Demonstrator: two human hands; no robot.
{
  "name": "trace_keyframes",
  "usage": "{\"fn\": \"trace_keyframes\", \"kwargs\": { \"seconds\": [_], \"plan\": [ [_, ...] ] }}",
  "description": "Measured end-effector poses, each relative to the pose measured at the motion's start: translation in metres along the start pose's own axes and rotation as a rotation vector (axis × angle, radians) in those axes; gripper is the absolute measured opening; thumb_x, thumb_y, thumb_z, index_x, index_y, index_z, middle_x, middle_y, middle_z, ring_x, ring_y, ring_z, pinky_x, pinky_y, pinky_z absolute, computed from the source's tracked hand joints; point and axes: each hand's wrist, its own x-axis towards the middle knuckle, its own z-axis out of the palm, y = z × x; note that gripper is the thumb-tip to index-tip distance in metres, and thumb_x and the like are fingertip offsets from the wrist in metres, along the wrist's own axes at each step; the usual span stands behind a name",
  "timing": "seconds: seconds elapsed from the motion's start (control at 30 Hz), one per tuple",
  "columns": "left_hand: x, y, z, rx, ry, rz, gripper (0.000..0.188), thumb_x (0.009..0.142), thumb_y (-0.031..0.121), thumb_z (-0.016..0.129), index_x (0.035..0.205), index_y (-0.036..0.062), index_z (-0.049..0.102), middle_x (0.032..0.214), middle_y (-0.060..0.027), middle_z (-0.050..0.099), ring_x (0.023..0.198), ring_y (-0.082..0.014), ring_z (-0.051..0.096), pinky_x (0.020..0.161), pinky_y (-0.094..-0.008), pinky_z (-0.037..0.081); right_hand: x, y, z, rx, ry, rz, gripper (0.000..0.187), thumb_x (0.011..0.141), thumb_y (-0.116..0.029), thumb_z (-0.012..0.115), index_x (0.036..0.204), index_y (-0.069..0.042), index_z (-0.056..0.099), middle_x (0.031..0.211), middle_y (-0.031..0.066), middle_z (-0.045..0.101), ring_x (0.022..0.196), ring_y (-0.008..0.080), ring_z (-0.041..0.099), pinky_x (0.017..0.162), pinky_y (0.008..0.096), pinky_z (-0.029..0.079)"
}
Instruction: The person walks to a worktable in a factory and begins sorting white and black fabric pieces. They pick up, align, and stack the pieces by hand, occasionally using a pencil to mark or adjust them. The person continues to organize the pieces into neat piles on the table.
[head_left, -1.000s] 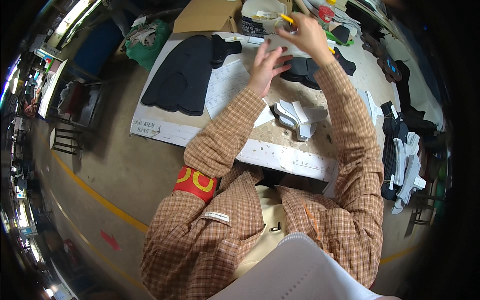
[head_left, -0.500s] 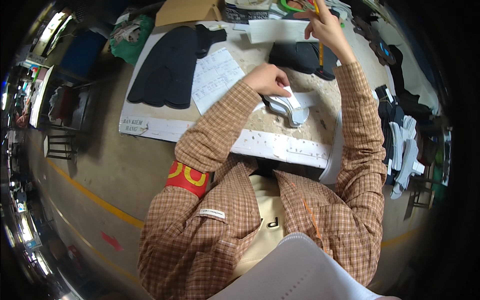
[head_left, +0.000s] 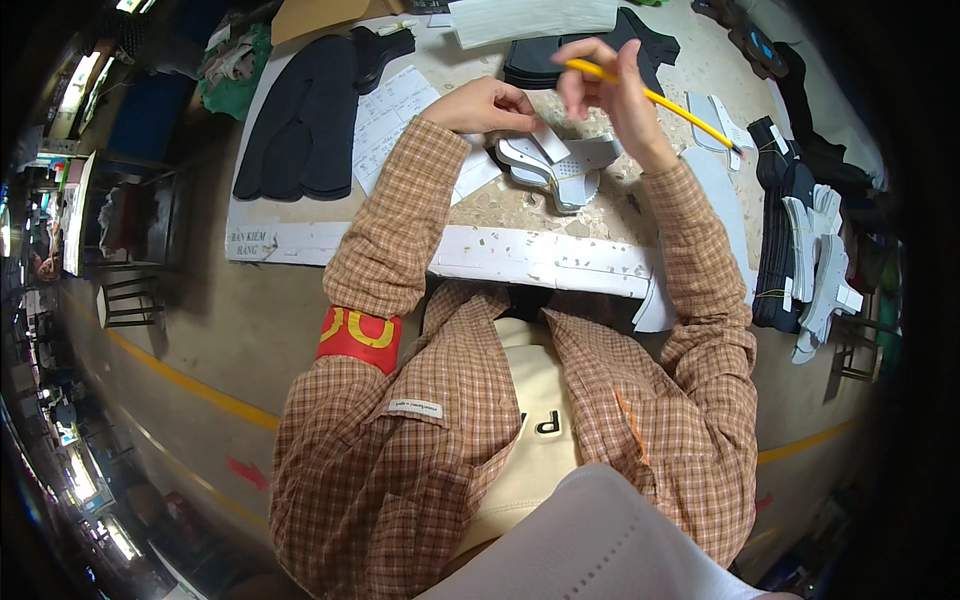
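Observation:
My right hand [head_left: 622, 105] holds a yellow pencil [head_left: 690, 117] between its fingers, the dark tip pointing to the right. It hovers just beyond a bundle of grey-white cut pieces [head_left: 575, 192], bound with a thin yellow band. A small white paper slip [head_left: 551, 146] lies on top of that bundle. At the slip's far end are the thumb and fingertips of my left hand [head_left: 488, 106], closed in a pinch on it. Under my left wrist and beside it lies a sheet of paper with handwriting [head_left: 395, 105].
Black cut pieces [head_left: 300, 125] are stacked at the table's left, with more black pieces [head_left: 535, 65] at the far side. A white sheet [head_left: 530, 22] lies behind them. Bundles of grey pieces [head_left: 822, 270] sit off the right edge. A stool [head_left: 130, 302] stands left.
My right hand has come nearer from the far side of the table, and the pencil has swung from upright to slanting right. My left hand stays by the slip. The whole view has shifted somewhat.

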Motion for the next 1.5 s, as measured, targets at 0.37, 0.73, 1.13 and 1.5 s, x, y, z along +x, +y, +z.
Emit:
{"fn": "trace_keyframes", "kwargs": {
  "seconds": [0.37, 0.73, 1.13, 1.5],
  "plan": [
    [0.006, -0.017, -0.001, 0.093, -0.124, -0.065, 0.018, 0.089, 0.019, 0.059, 0.096, 0.0031, 0.064, 0.078, 0.0027, 0.057, 0.070, -0.0064, 0.049, 0.064, -0.0209, 0.040, -0.017, 0.046, 0.025, -0.365, 0.179, 0.066, 0.029, 0.080, -0.025, 0.073, 0.068, -0.006, 0.054, 0.059, -0.0062, 0.049, 0.053, 0.0007, 0.039, 0.047, 0.0182, 0.031],
    [0.008, -0.024, 0.002, 0.095, -0.103, 0.007, 0.020, 0.085, 0.023, 0.059, 0.080, 0.0033, 0.057, 0.065, 0.0031, 0.049, 0.064, -0.0069, 0.043, 0.058, -0.0241, 0.036, -0.019, 0.052, 0.036, -0.542, 0.190, -0.044, 0.036, 0.084, -0.022, 0.066, 0.063, -0.004, 0.043, 0.052, -0.0014, 0.039, 0.049, 0.0063, 0.035, 0.045, 0.0232, 0.030],
    [0.008, -0.023, 0.001, 0.166, -0.129, -0.009, 0.015, 0.087, 0.019, 0.057, 0.079, 0.0056, 0.057, 0.064, 0.0035, 0.046, 0.061, -0.0071, 0.040, 0.056, -0.0229, 0.033, -0.020, 0.047, 0.035, -0.597, 0.114, -0.084, 0.032, 0.081, -0.016, 0.064, 0.061, -0.003, 0.043, 0.050, 0.0016, 0.040, 0.047, 0.0085, 0.035, 0.045, 0.0250, 0.031],
    [0.007, -0.020, 0.001, 0.211, -0.131, -0.031, 0.017, 0.088, 0.019, 0.057, 0.079, 0.0050, 0.056, 0.066, 0.0027, 0.048, 0.061, -0.0072, 0.040, 0.056, -0.0231, 0.034, -0.021, 0.051, 0.034, -0.635, 0.203, -0.063, 0.032, 0.080, -0.018, 0.065, 0.062, -0.003, 0.042, 0.050, 0.0018, 0.039, 0.047, 0.0090, 0.036, 0.045, 0.0246, 0.031]
  ]
}}
